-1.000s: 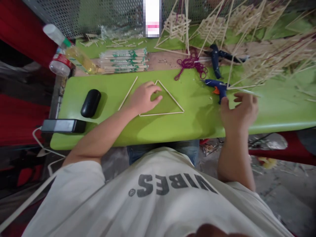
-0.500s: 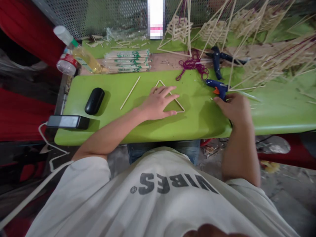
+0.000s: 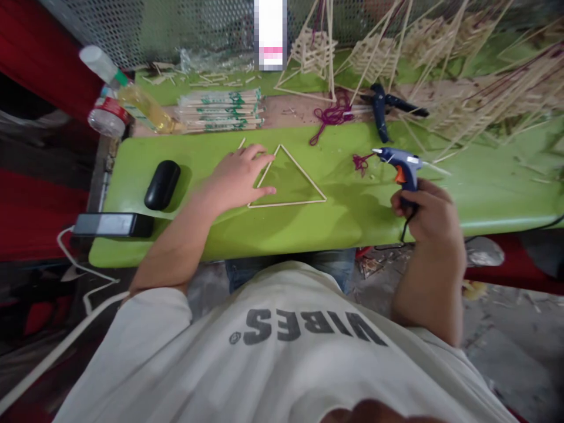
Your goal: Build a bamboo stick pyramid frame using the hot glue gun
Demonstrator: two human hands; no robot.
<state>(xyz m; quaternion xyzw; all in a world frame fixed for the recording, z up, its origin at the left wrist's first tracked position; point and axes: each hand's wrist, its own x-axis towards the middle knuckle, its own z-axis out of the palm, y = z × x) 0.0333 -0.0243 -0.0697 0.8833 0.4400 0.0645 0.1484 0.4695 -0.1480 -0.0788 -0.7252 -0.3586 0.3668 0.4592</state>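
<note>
A triangle of thin wooden sticks point(image 3: 304, 172) lies flat on the green board point(image 3: 291, 232). My left hand point(image 3: 240, 179) is at its left side, fingers apart, with thumb and fingertips by the left stick; whether they touch it I cannot tell. A loose stick point(image 3: 242, 143) is mostly hidden behind this hand. My right hand point(image 3: 429, 205) is wrapped round the handle of a blue glue gun point(image 3: 403, 161) with an orange trigger. The gun's nozzle points left, near a small tangle of purple string point(image 3: 362, 163).
Behind lie packs of wrapped chopsticks point(image 3: 220, 110), purple cord point(image 3: 330, 114) and a dark blue tool point(image 3: 379, 114). Stick frames point(image 3: 315, 53) stand at the back right. A black case point(image 3: 162, 185), a black box point(image 3: 112, 224) and an oil bottle point(image 3: 145, 106) are at left.
My right hand has lifted the glue gun off the board, its nozzle swinging up. My left hand has shifted left from over the triangle to its left side, uncovering most of it.
</note>
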